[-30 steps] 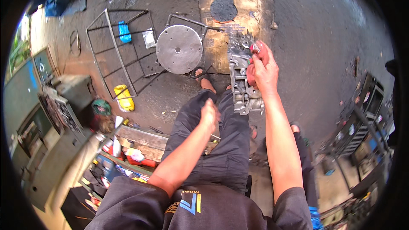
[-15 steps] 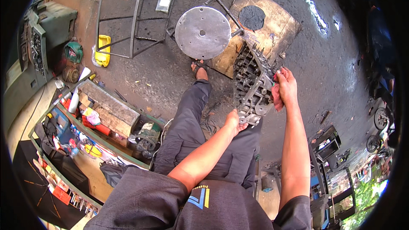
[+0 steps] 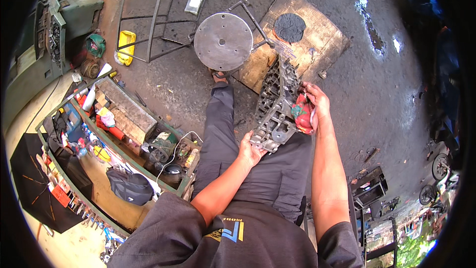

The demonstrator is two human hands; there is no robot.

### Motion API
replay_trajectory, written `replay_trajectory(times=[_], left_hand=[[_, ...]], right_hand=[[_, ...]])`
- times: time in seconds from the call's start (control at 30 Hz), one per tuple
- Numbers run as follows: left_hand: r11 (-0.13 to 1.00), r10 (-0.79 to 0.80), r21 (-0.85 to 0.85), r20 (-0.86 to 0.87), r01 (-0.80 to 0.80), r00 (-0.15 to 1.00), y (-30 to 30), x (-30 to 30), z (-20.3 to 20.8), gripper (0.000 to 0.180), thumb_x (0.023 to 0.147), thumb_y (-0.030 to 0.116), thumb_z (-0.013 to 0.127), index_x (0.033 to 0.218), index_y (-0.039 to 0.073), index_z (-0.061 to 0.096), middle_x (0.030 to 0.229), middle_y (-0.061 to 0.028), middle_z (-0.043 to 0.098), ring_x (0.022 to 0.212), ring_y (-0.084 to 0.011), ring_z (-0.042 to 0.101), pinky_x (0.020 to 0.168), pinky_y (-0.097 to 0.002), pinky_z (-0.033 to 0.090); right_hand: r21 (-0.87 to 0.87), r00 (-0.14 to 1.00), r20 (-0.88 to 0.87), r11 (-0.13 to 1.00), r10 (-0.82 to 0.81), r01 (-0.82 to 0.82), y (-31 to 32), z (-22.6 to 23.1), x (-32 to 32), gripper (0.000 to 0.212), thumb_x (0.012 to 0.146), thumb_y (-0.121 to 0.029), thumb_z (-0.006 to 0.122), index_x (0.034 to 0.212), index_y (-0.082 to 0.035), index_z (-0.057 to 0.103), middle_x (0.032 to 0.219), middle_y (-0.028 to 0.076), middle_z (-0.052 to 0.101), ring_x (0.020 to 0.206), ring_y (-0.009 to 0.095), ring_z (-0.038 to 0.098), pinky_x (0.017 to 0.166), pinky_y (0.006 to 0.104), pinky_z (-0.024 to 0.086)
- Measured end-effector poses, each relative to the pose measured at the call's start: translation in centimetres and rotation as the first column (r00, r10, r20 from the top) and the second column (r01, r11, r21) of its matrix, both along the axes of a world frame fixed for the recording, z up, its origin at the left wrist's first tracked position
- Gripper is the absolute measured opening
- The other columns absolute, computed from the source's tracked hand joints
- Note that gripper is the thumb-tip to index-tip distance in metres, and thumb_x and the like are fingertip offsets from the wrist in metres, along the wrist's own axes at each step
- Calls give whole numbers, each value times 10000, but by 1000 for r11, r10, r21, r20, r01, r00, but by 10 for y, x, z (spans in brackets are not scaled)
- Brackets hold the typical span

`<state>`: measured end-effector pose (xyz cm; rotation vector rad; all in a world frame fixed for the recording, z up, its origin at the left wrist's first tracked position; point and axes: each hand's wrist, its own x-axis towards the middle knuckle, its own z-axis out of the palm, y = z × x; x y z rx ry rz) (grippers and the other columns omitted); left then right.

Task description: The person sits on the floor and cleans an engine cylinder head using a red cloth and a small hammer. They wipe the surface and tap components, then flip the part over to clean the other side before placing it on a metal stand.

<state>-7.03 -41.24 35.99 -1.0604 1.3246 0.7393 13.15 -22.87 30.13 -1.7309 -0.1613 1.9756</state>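
A grey metal cylinder head (image 3: 279, 115) stands tilted in front of me, its near end over my thigh and its valve gear on the left side. My left hand (image 3: 251, 152) grips its near lower corner, thumb on top and fingers partly hidden beneath. At its right side, my right hand (image 3: 318, 100) is closed on a red patterned cloth (image 3: 303, 114), which hangs against the metal. The far end of the cylinder head reaches over the cardboard (image 3: 317, 37) on the floor.
A round metal stool (image 3: 223, 42) stands ahead on the left, beside a metal frame (image 3: 154, 20). A dark disc (image 3: 289, 28) lies on the cardboard. To my left is a workbench (image 3: 124, 104) loaded with tools, a backpack (image 3: 130, 186) and parts. Motorcycle wheels (image 3: 440, 166) show at far right.
The cylinder head and both hands have shifted slightly left in view. More of the red cloth now shows, spread below my right fingers. My left hand keeps its hold on the near end.
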Motion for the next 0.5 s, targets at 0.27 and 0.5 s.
replay_trajectory(times=[0.27,0.5], left_hand=[[983,-179,-57,-35,177,983,9,-3,0,509,1014,419,263,1240,101,590,1220,-116,649,1103,-302,636,948,-505,511],[863,-504,-83,-76,498,860,16,-43,27,477,991,402,335,1275,88,553,1203,-117,661,1040,-276,662,891,-482,534]], right_hand=[[107,959,-116,957,-258,271,-27,-47,-7,184,884,-85,581,1002,37,652,1031,124,661,1021,267,612,976,377,464],[-69,824,2,822,-566,565,-60,40,4,258,838,-151,573,957,71,627,940,125,620,914,284,633,861,397,515]])
